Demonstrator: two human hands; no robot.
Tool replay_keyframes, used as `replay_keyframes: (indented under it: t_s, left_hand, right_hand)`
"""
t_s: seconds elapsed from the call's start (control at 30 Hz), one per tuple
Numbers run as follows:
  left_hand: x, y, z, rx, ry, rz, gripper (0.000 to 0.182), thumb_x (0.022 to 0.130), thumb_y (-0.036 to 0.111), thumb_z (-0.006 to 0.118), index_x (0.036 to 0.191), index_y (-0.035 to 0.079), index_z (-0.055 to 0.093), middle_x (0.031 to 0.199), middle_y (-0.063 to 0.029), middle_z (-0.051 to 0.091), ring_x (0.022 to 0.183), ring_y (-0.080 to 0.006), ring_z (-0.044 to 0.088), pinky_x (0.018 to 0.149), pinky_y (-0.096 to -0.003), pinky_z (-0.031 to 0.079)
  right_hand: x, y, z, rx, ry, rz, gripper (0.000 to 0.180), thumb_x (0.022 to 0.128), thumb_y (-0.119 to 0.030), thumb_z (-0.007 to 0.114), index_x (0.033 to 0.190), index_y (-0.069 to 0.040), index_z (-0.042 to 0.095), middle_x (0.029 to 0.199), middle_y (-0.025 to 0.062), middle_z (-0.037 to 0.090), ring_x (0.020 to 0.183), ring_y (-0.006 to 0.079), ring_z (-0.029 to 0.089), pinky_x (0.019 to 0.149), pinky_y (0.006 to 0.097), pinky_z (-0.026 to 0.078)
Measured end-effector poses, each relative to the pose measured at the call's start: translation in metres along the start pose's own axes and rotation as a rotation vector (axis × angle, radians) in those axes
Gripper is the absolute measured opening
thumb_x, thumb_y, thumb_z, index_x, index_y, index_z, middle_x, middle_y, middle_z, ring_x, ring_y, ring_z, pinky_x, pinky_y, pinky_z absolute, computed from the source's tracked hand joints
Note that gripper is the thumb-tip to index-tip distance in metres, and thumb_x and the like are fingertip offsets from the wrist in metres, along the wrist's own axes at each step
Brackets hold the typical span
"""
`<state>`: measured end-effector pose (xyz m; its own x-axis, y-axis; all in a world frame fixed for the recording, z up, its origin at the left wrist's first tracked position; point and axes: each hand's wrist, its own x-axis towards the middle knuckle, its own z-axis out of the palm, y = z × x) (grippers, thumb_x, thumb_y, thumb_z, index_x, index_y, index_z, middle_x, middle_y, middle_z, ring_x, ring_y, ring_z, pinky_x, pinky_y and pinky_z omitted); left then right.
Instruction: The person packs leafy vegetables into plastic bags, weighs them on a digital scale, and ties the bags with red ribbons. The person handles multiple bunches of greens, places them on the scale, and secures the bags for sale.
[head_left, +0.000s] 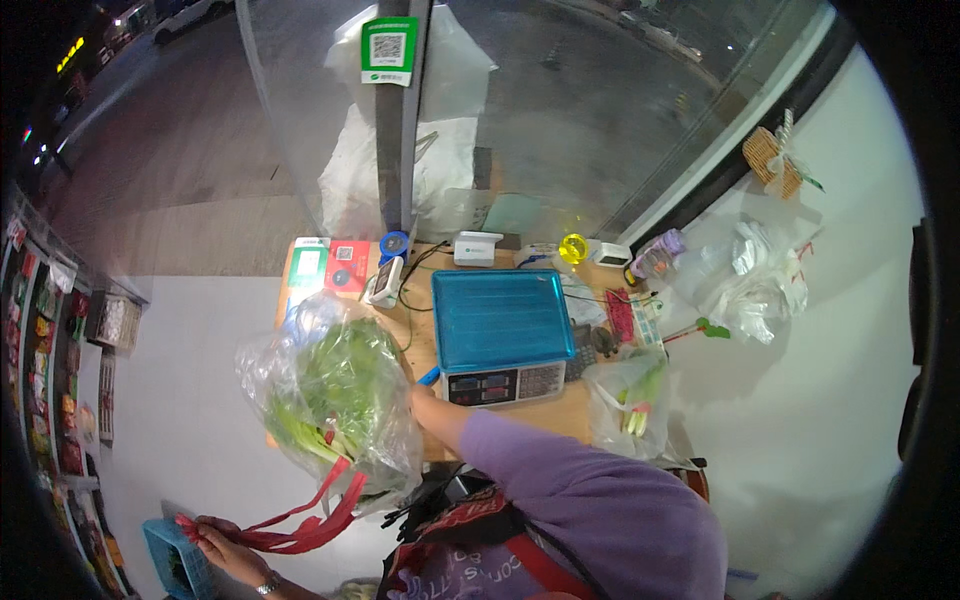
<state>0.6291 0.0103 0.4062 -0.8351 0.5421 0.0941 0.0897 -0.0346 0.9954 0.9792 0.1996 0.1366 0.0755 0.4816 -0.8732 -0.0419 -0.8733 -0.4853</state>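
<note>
My left hand (223, 551), with a metal watch at the wrist, grips the gathered end of some red ribbon-like plastic strips (300, 536) at the lower left. Those strips run up to the base of leafy green vegetables (349, 367) in a large clear plastic bag (397, 442). The bag lies on the left part of a wooden table (577, 420). My right arm in a purple sleeve reaches to the bag's right side, and the right hand (417, 401) is mostly hidden behind the bag. Just right of it stands a weighing scale with a blue tray (501, 319).
A smaller bag of greens (634, 405) hangs at the table's right edge, near a calculator (581, 352). Payment code cards (349, 266) and small devices line the back, before a window. A blue plastic basket (161, 555) stands on the floor; shelves (37, 360) line the left.
</note>
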Motion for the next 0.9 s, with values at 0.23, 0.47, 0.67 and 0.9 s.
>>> replay_keyframes:
  t_s: [0.23,0.47,0.67,0.9]
  left_hand:
    - [-0.016,0.086,0.054,-0.180,-0.136,0.197,0.030,0.107,0.028,0.040,0.091,0.006,0.052,0.072,-0.0001,0.042,0.063,-0.0101,0.034,0.057,-0.0255,0.032]
    - [-0.137,0.173,0.172,-0.540,-0.907,0.269,0.028,0.102,0.033,0.051,0.096,0.006,0.052,0.075,-0.0009,0.041,0.064,-0.0125,0.036,0.058,-0.0266,0.033]
    - [-0.276,0.203,0.281,-0.916,-1.082,0.056,0.029,0.100,0.036,0.053,0.091,0.010,0.048,0.078,-0.0006,0.039,0.072,-0.0154,0.040,0.070,-0.0318,0.037]
    - [-0.333,0.170,0.349,-0.365,-1.310,0.205,0.064,0.097,0.040,0.058,0.143,0.001,0.036,0.143,-0.0164,0.045,0.135,-0.0325,0.041,0.111,-0.0446,0.034]
  right_hand:
    - [-0.151,-0.011,-0.049,-0.229,-0.043,-0.561,0.050,0.093,-0.032,0.058,0.129,0.002,0.050,0.125,0.0202,0.057,0.114,0.0282,0.058,0.096,0.0401,0.047]
    - [-0.338,-0.067,-0.104,-0.514,-0.285,-1.602,0.109,0.068,-0.035,0.085,0.149,-0.001,0.022,0.148,0.0216,0.031,0.138,0.0401,0.030,0.115,0.0480,0.027]
    - [-0.368,-0.085,-0.183,-0.177,0.079,-1.721,0.097,0.061,-0.015,0.085,0.144,-0.004,0.037,0.132,0.0193,0.048,0.121,0.0377,0.049,0.103,0.0455,0.041]
    - [-0.329,-0.070,-0.353,-0.714,0.509,-1.322,0.041,0.077,-0.017,0.070,0.117,-0.011,0.061,0.101,0.0152,0.067,0.091,0.0353,0.065,0.077,0.0463,0.052]
